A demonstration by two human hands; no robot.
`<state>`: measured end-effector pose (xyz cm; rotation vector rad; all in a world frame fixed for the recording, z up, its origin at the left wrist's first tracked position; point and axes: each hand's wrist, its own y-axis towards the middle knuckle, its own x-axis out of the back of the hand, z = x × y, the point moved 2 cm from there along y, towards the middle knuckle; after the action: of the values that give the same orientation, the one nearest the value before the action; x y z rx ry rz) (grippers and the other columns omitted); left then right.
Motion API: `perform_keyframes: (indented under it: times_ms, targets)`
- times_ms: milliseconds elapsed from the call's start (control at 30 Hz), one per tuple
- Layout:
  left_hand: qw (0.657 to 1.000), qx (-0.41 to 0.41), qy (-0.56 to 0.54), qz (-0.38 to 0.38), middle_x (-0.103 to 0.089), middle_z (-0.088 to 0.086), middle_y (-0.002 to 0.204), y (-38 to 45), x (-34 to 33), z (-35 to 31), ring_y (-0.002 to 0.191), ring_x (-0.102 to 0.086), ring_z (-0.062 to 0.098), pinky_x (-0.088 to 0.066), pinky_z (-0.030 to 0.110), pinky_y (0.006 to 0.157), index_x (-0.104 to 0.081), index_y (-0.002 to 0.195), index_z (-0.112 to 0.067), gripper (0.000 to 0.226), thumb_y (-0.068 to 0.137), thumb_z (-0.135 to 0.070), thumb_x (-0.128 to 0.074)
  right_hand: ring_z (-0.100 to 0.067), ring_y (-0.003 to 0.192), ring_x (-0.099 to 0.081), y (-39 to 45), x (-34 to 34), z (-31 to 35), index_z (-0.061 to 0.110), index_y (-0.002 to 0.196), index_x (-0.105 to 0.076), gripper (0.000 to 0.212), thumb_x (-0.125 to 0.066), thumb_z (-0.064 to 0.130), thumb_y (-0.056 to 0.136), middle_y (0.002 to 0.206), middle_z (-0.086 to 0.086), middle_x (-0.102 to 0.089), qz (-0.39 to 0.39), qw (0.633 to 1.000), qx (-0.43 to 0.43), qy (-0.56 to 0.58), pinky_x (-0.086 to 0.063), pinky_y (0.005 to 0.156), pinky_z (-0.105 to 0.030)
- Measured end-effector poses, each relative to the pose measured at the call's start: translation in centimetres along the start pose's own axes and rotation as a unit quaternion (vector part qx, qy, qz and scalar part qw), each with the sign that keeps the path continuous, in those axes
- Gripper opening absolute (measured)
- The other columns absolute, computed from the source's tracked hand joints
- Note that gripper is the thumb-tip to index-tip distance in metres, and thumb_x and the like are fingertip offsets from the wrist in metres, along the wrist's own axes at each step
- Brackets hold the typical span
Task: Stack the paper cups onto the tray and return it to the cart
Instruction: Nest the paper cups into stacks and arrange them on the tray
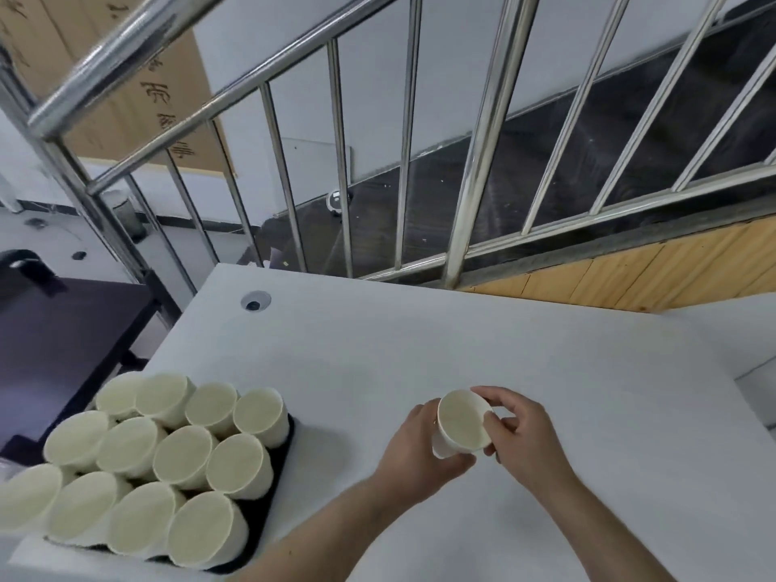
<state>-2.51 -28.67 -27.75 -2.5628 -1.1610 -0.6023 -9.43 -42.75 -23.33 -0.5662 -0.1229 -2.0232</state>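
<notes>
A black tray (280,468) sits at the lower left of the white table, packed with several upright white paper cups (180,457) in rows. To its right, above the table, both my hands hold one more paper cup (462,423), its open mouth tilted toward me. My left hand (413,449) wraps the cup's side from the left and below. My right hand (518,434) pinches its rim from the right.
The white table (420,350) has a round cable hole (255,301) at its far left. A steel stair railing (474,161) rises just behind the table. A dark cart surface (63,342) stands left of the table, beyond the tray.
</notes>
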Motion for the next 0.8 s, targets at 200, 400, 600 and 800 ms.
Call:
perform_keyframes:
  times_ms: [200,400,600,800]
  targets:
    - [1.0,-0.013,-0.004,0.007,-0.057,-0.017,0.113,-3.8,4.4,3.0,0.103,-0.053,0.002,-0.046,0.019,0.085,-0.053,0.12,-0.032,0.055,0.069,-0.035,-0.074,-0.016,0.051,-0.064,-3.8,-5.2,2.4,0.025,0.11,-0.067,0.032,-0.051,0.003,0.092,0.104,0.012,-0.068,-0.007,1.0,-0.016,0.006,-0.044,0.05,-0.019]
    - [0.999,-0.021,-0.044,0.002,-0.063,-0.013,0.107,-7.2,6.1,3.4,0.101,-0.059,0.006,-0.051,0.031,0.086,-0.057,0.114,-0.031,0.05,0.067,-0.033,-0.074,-0.016,0.053,-0.065,-6.8,-7.2,4.0,0.027,0.111,-0.065,0.032,-0.051,0.005,0.093,0.105,0.013,-0.067,0.006,1.0,-0.003,0.0,-0.044,0.051,-0.021]
    - [0.996,0.007,-0.086,-0.033,-0.065,-0.01,0.105,-11.5,7.1,3.2,0.098,-0.06,0.005,-0.051,0.021,0.074,-0.057,0.114,-0.032,0.048,0.07,-0.025,-0.076,-0.016,0.054,-0.065,-9.5,-8.6,4.7,0.027,0.112,-0.064,0.031,-0.051,0.007,0.093,0.105,0.015,-0.067,0.051,0.999,0.016,-0.006,-0.046,0.052,-0.022]
    - [0.995,0.013,-0.078,-0.063,-0.068,-0.007,0.101,-14.6,9.1,4.2,0.094,-0.061,0.006,-0.053,0.028,0.08,-0.059,0.111,-0.029,0.046,0.07,-0.018,-0.076,-0.016,0.054,-0.065,-11.1,-11.3,5.9,0.029,0.111,-0.064,0.031,-0.05,0.007,0.094,0.105,0.014,-0.066,0.088,0.996,0.025,-0.007,-0.045,0.052,-0.02]
